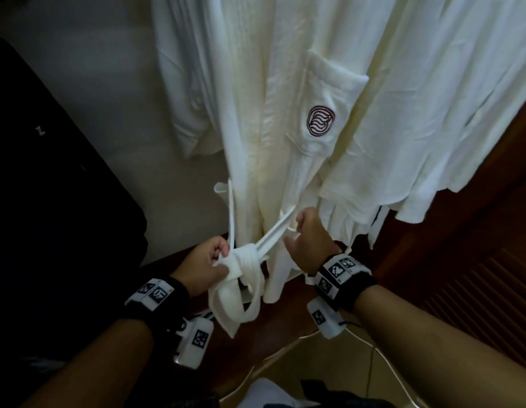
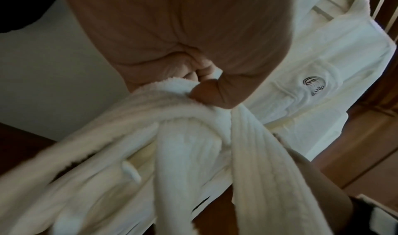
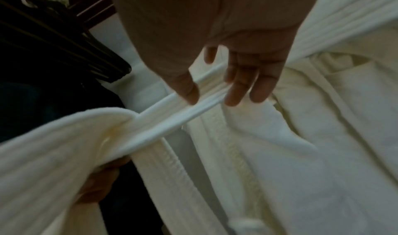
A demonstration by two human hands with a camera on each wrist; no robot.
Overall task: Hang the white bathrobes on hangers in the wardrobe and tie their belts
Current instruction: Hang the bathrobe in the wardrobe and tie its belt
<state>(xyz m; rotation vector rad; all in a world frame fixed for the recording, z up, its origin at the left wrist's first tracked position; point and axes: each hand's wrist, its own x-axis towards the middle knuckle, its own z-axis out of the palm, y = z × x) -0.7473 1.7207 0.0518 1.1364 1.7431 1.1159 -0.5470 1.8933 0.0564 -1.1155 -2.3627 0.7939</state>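
A white bathrobe (image 1: 264,119) with a maroon emblem on its pocket (image 1: 321,120) hangs in front of me. Its white belt (image 1: 250,260) is wound into a loose knot below the pocket, with the ends drooping down. My left hand (image 1: 210,262) grips the belt at the knot; in the left wrist view the thumb and curled fingers of the left hand (image 2: 204,83) pinch the belt (image 2: 247,145). My right hand (image 1: 307,240) hovers just right of the knot. Its fingers (image 3: 254,80) are straight and spread over the taut belt strands (image 3: 172,119), holding nothing.
A second white robe (image 1: 450,113) hangs to the right, and a folded sleeve (image 1: 191,92) hangs at the left. Dark garments on black hangers (image 3: 64,51) fill the left side. Brown wooden wardrobe panels (image 1: 462,275) lie below and right. White cables (image 1: 382,357) trail near my wrists.
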